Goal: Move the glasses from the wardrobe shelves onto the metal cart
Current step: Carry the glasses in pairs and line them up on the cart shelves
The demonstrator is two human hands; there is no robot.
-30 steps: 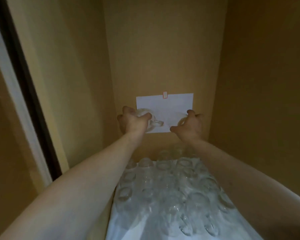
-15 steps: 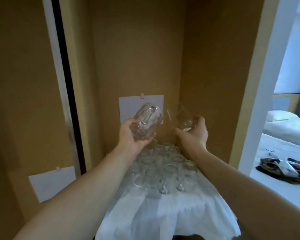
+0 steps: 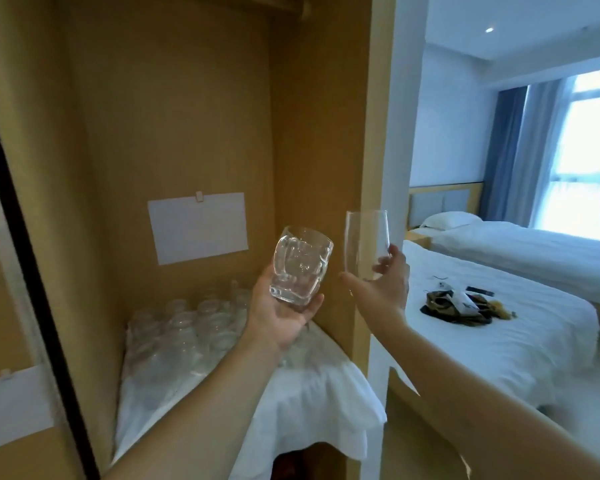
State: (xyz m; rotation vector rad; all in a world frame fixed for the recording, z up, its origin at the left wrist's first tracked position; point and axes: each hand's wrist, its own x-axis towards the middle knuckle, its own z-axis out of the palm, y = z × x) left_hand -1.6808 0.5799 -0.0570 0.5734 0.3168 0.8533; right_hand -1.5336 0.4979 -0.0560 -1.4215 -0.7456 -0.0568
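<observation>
My left hand (image 3: 280, 317) grips a short dimpled clear tumbler (image 3: 300, 265) from below, tilted a little, in front of the wardrobe's right wall. My right hand (image 3: 378, 289) holds a taller smooth clear glass (image 3: 366, 244) upright, thumb and fingers round its lower part, just outside the wardrobe's front edge. Several more clear glasses (image 3: 191, 327) stand packed on the wardrobe shelf, which is covered by a white cloth (image 3: 312, 389). No metal cart is in view.
The wardrobe's right side panel (image 3: 374, 133) stands between the shelf and the bedroom. A white paper sheet (image 3: 198, 226) is clipped to the wardrobe's back wall. Two white beds (image 3: 499, 327) lie to the right, the nearer one with dark items (image 3: 458, 303) on it.
Both hands have lifted a glass each off the shelf and drawn back out of the wardrobe toward the right. The view has swung right, revealing the bedroom.
</observation>
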